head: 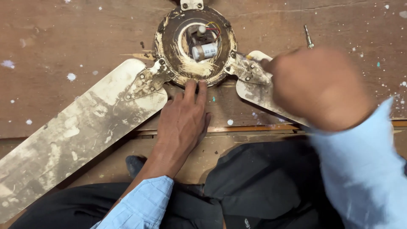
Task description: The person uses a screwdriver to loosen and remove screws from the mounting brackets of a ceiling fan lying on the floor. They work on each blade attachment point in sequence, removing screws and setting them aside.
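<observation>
Left hand (183, 118) flat, fingers bracing the ceiling fan hub (195, 44); right hand (320, 87) blurred, grip unclear, at the blade bracket (246, 70). A slip could strip a screw.

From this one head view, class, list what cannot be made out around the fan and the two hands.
- Right hand: blurred; its grip and any tool hidden.
- Right blade: mostly covered by that hand.
- Left blade: tip cut off by the left edge.
- Fan hub: top bracket cut off by the upper edge.
</observation>
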